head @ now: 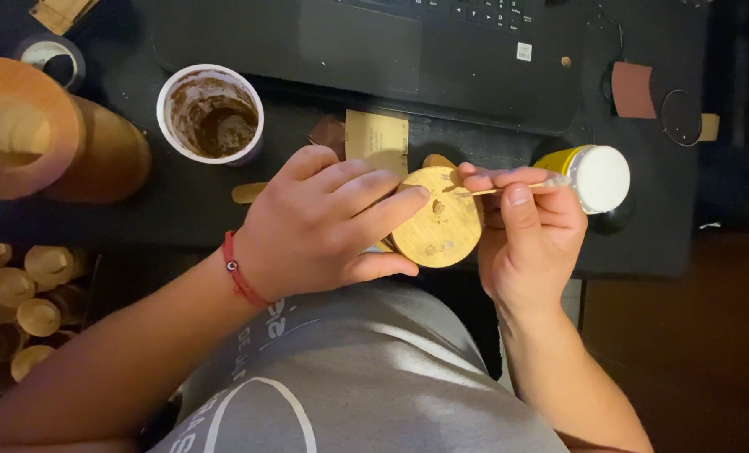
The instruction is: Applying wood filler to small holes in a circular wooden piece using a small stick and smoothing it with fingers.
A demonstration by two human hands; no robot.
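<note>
Held over the near edge of the black worktop, a round wooden disc sits gripped in the left hand, fingers curled over its face. Against its upper rim the right hand pinches a thin stick. Just right stands a yellow jar with white lid; a stained white cup sits toward the far left, before a laptop.

Wooden disc: round, pale, flat face up and tilted slightly, with a small dark spot near its centre; held above the near edge of the tabletop. Thin stick: pale, nearly level, its tip touching the disc's upper right rim.
</note>
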